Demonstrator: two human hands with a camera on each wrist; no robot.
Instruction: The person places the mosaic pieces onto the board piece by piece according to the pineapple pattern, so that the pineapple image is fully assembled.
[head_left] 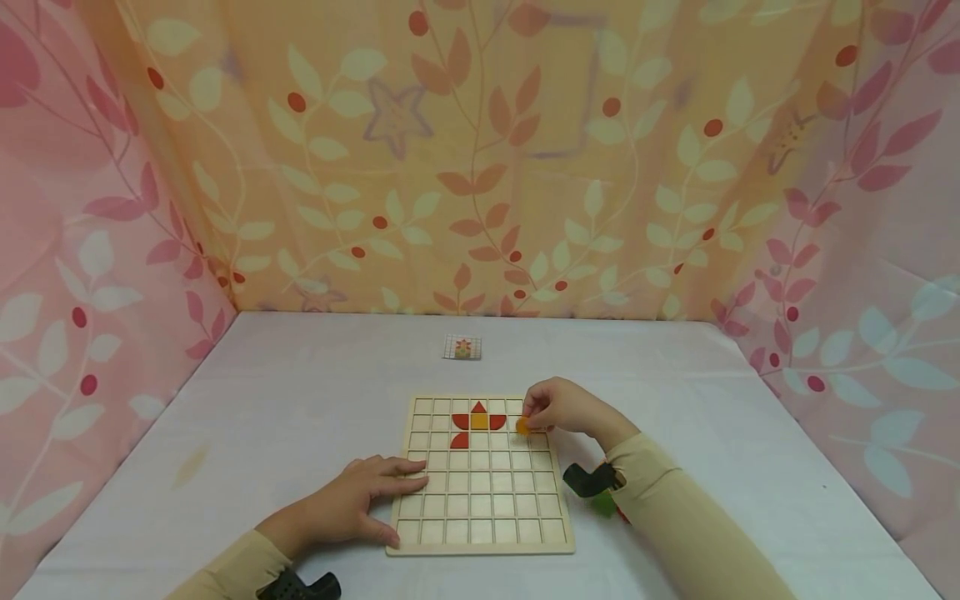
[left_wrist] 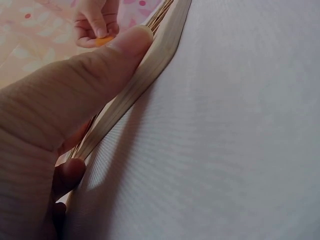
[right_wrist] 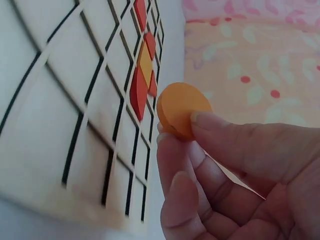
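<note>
Clear only in the right wrist view: the thickness and smooth face of a round orange disc (right_wrist: 182, 107), pinched between thumb and fingers of the right hand (head_left: 566, 408); reduced in the head view to a small patch at the fingertips, and in the left wrist view to a sliver of orange. Visible only in the head view: a small white card with a printed grid and coloured figure (head_left: 462, 347), lying on the white tablecloth (head_left: 300, 375) beyond the pale wooden grid board (head_left: 495, 506), plus a flat green piece (head_left: 602, 503) right of the board, partly hidden by the black wrist camera (head_left: 590, 480). Also best read there, in the board's far middle cells: a red triangle (head_left: 478, 408), then, nearer, a yellow-orange square (head_left: 479, 422) between two red quarter circles (head_left: 497, 422), with one more just nearer than the left one. Shown closely in the left wrist view: the board's side edge, under the thumb of the left hand (head_left: 360, 498). Relative to the hands, disc in the right one's grasp over the board's far right part, well apart from the left one, resting on the near left edge with fingers extended and relaxed.
</note>
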